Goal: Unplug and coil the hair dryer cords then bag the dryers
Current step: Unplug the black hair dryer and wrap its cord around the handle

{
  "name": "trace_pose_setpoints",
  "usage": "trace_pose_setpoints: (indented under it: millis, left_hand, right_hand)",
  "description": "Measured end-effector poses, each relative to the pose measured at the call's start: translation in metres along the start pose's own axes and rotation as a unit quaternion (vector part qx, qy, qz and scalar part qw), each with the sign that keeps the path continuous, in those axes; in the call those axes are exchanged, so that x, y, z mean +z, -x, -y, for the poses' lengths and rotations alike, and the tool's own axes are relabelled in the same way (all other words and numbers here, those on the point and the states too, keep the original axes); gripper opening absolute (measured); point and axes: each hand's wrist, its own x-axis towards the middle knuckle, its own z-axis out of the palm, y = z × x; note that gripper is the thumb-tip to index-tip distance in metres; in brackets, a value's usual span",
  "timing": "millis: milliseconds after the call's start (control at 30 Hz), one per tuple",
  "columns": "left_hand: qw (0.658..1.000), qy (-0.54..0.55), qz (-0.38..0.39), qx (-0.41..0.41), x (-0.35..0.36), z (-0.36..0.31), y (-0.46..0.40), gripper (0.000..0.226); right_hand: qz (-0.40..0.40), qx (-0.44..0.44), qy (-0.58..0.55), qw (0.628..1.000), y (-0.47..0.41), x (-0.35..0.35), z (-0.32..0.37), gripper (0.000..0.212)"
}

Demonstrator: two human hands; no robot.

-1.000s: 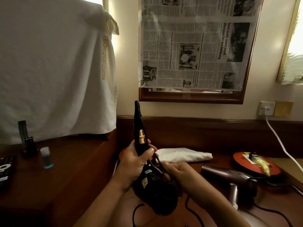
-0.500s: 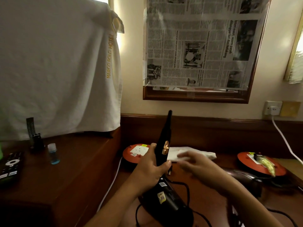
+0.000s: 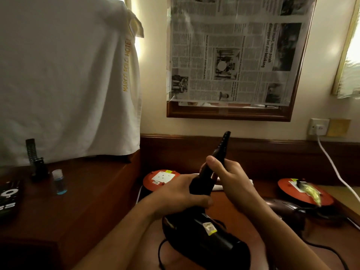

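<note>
Since the black hair dryer [image 3: 202, 230] is already up off the worktop [image 3: 81, 207] and right in front of the person, everything here hangs on how its long handle runs: it slants up and away toward the far wall, tip leaning a bit right, with the fat body low and near. The left hand [image 3: 175, 197] is wrapped around the joint where handle meets body, and the right hand [image 3: 231, 178] is closed on the handle just above it, thumb up along the side, so both are full and touching the dryer. Its black cord [image 3: 161, 250] loops out from under the body at the near edge; I'd guess the right hand is the one free to let go and gather it. The second, brownish dryer [image 3: 282, 209] lies on the worktop well to the right, near an orange extension reel [image 3: 303, 193]. Can't tell from here where either plug ends up.
</note>
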Motion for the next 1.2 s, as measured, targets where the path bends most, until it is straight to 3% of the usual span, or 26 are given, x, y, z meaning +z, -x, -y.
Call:
trace_pose_setpoints:
  millis: [100, 200, 500, 567, 700, 833, 900, 1000, 1067, 1100, 1133, 1200]
  left_hand:
    - [0.996, 0.018, 0.073, -0.036, -0.01, 0.0, 0.008, 0.044]
    - [0.991, 0.064, 0.096, -0.069, -0.009, 0.006, 0.015, 0.035]
    - [0.985, 0.105, 0.09, -0.107, 0.015, 0.018, 0.02, 0.042]
    - [0.981, 0.11, 0.116, -0.111, 0.016, 0.019, 0.023, 0.037]
    - [0.984, 0.083, 0.135, -0.082, 0.017, 0.027, 0.026, 0.056]
    - [0.988, 0.105, 0.084, -0.071, 0.018, 0.042, 0.029, 0.058]
    - [0.99, 0.111, 0.061, -0.067, 0.017, 0.043, 0.032, 0.054]
    - [0.993, 0.11, 0.001, -0.053, 0.008, 0.04, 0.029, 0.061]
    - [0.994, 0.089, -0.023, -0.052, -0.002, 0.036, 0.026, 0.064]
    - [0.996, 0.071, -0.025, -0.051, -0.006, 0.033, 0.025, 0.065]
    - [0.997, 0.054, -0.023, -0.05, -0.009, 0.031, 0.025, 0.064]
    - [0.999, 0.017, -0.019, -0.048, -0.011, 0.03, 0.026, 0.062]
  right_hand:
    - [-0.008, 0.004, -0.063, 0.998, 0.003, 0.002, -0.005, 0.051]
    - [-0.012, -0.013, -0.065, 0.998, 0.004, 0.005, -0.009, 0.05]
    - [-0.11, -0.006, -0.172, 0.979, 0.012, 0.013, -0.029, 0.051]
    - [-0.103, 0.005, -0.189, 0.977, 0.013, 0.015, -0.032, 0.048]
    - [-0.076, 0.012, -0.184, 0.98, 0.01, 0.014, -0.037, 0.049]
    - [0.0, 0.011, -0.136, 0.991, 0.01, 0.008, -0.037, 0.05]
    - [0.06, 0.066, -0.156, 0.984, 0.014, 0.009, -0.04, 0.06]
    - [0.14, 0.212, -0.17, 0.952, 0.034, 0.001, -0.078, 0.085]
    - [0.179, 0.212, -0.053, 0.959, 0.049, -0.017, -0.151, 0.125]
    - [0.235, 0.218, -0.013, 0.947, 0.059, -0.021, -0.165, 0.127]
    - [0.281, 0.221, 0.037, 0.933, 0.067, -0.024, -0.158, 0.105]
    - [0.255, 0.2, 0.067, 0.944, 0.069, -0.018, -0.107, 0.025]
